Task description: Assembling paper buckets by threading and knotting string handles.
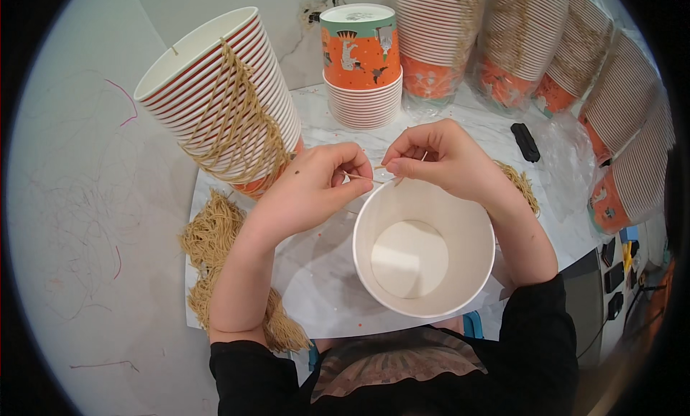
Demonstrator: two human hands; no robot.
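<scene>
A large white paper bucket [363,261] stands with its mouth up in front of me, and its bare inside and round bottom show. At its far rim my left hand [316,179] and my right hand [442,157] each pinch a thin tan string [379,167]. The fingertips are a short gap apart, and the string runs at the rim between them. Whether it passes through a hole in the rim is too small to tell. A thick bundle of tan strings [215,229] lies beside my left forearm. A smaller string bundle [519,186] is partly behind my right forearm.
A tall tilted stack of buckets [215,85] draped with strings stands at left. Behind are a short bucket stack [363,107] with an upside-down orange bucket [359,49] on top, and several plastic-wrapped stacks [521,35]. A black object [525,142] lies at right near crumpled clear plastic [564,157].
</scene>
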